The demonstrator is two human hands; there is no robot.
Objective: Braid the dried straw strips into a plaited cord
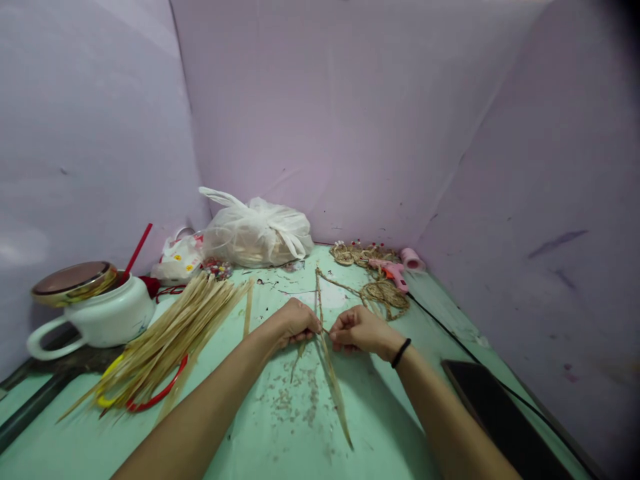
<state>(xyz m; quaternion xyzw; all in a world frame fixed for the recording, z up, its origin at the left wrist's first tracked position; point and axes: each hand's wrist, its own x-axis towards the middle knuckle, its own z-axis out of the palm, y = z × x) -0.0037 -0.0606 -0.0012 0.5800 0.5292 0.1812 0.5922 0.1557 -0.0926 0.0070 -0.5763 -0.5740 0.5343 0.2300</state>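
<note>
My left hand (pixel 295 321) and my right hand (pixel 361 330) meet at the middle of the green table (pixel 390 427), fingers pinched together on thin dry straw strips (pixel 333 380). The strips cross between the two hands; one runs away toward the back, another trails toward me on the tabletop. A black band sits on my right wrist. A bundle of long straw strips (pixel 175 333) lies left of my left arm, over a pair of red and yellow handled scissors (pixel 150 397).
A white lidded pot (pixel 95 313) with a red straw stands at the left. A white plastic bag (pixel 257 233) sits at the back. Braided straw coils (pixel 385 293), a pink glue gun (pixel 393 272) and a pink roll (pixel 411 259) lie back right. A dark flat object (pixel 500 420) lies right.
</note>
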